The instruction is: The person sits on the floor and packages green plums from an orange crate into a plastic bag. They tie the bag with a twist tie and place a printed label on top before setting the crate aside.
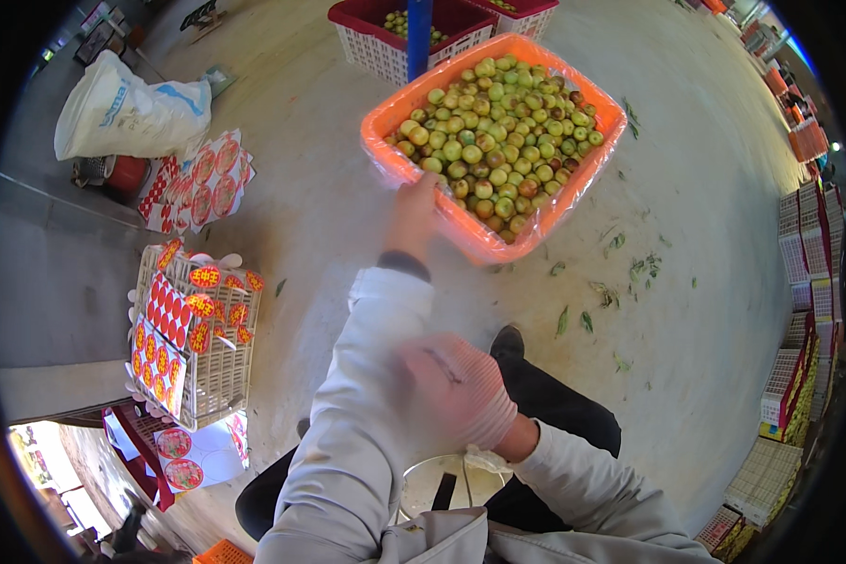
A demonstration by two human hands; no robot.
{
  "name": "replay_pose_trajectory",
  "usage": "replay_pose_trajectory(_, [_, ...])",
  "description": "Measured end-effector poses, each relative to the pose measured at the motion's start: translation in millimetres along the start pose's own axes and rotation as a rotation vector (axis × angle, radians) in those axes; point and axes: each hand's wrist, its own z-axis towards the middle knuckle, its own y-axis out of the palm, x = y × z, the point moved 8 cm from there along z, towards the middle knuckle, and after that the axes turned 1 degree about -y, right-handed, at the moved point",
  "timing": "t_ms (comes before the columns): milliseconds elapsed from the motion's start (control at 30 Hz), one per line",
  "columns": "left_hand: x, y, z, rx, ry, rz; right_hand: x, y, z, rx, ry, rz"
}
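My bare left hand [416,211] grips the near left rim of an orange plastic basket [493,252] lined with clear plastic film. Round green and brownish fruits [493,141] fill the basket. Closer to my body, my right hand [462,391] wears a pale, pink-striped glove and is blurred beside my left forearm. Its fingers are too blurred to tell whether they hold anything. Below it, between my legs, stands a round pale container or stool [433,486], partly hidden by my jacket.
To the left, a pale plastic crate [222,366] carries red and yellow stickers. Sticker sheets [215,183] lie near a white sack [137,113]. A blue post [419,42] rises behind the basket, before a lined crate [374,53]. Leaves [562,321] litter the floor; stacked crates [804,240] line the right.
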Motion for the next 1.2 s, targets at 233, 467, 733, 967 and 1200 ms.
replay_pose_trajectory(233, [22.6,0.2,-74.8,0.072,-0.26,-0.073,-4.0,7.5,24.8,0.026,-0.012,-0.07])
replay_pose_trajectory(467, [-52.1,-61.5,-180.9,-0.013,0.002,-0.194,-1.0,-4.6,11.6,0.169,-0.42,-0.117])
replay_pose_trajectory(733, [-152.6,-272.2,-371.0,0.066,-0.24,-0.497,55.1,4.9,4.3,0.156,-0.108,-0.093])
replay_pose_trajectory(967, [-181.4,-414.4,-531.0,0.514,-0.326,-0.405,129.0,31.8,12.4,0.15,-0.114,-0.701])
replay_pose_trajectory(1200, [-171.2,-521.0,-652.3,0.969,-0.446,-0.646,277.6,100.1,1.9,-0.287,0.304,-0.992])
